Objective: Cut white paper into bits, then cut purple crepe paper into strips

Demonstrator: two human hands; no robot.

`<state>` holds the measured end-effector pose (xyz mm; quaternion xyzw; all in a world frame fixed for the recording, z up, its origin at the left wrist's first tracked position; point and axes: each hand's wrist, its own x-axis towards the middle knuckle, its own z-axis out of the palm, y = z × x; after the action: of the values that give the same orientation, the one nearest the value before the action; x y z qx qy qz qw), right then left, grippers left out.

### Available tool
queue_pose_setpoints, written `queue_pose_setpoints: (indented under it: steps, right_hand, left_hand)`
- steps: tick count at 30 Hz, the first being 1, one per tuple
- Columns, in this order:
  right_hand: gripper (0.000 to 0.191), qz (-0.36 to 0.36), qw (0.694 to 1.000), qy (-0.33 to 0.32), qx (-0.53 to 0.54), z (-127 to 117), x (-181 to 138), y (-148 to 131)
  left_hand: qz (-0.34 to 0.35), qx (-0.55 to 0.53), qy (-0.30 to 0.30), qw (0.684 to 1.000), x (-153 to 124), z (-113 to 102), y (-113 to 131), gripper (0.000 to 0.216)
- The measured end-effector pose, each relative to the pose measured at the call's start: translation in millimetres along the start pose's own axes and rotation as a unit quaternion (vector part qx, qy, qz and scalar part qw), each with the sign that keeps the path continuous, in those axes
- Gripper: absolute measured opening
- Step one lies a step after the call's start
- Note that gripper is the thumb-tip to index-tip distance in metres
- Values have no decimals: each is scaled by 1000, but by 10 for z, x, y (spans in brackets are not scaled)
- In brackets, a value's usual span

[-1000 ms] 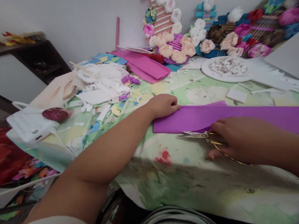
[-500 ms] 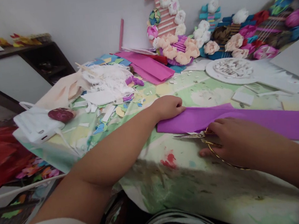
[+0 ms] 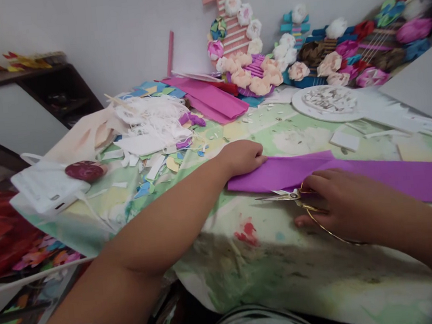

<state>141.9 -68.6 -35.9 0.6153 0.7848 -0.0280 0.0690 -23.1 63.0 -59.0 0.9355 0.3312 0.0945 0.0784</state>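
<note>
Craft wkshp, prob.: paper flowers point(image 3: 260, 85), scraps point(image 3: 172, 163), stained tblcloth point(image 3: 298, 268).

Cloth-covered table point(image 3: 219, 238): purple paper point(image 3: 285, 171), scraps point(image 3: 155, 168), probably string point(image 3: 158, 119).

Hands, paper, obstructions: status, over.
Left hand at purple paper; right hand holding scissors. Paper laid across tablecloth. Scraps lie left of paper, none seen on it.

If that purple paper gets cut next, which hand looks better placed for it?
Probably the right hand: it holds the scissors beside the near edge of the purple paper. The left hand is at the paper's left end, with no tool visible.
</note>
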Motion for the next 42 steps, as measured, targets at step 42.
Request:
queue_pose_setpoints:
  steps: [42]
  right_hand:
    - [47, -6, 996, -71, -52, -87, -89, -107]
  left_hand:
    - [6, -1, 2, 1000, -6, 19, -11, 33]
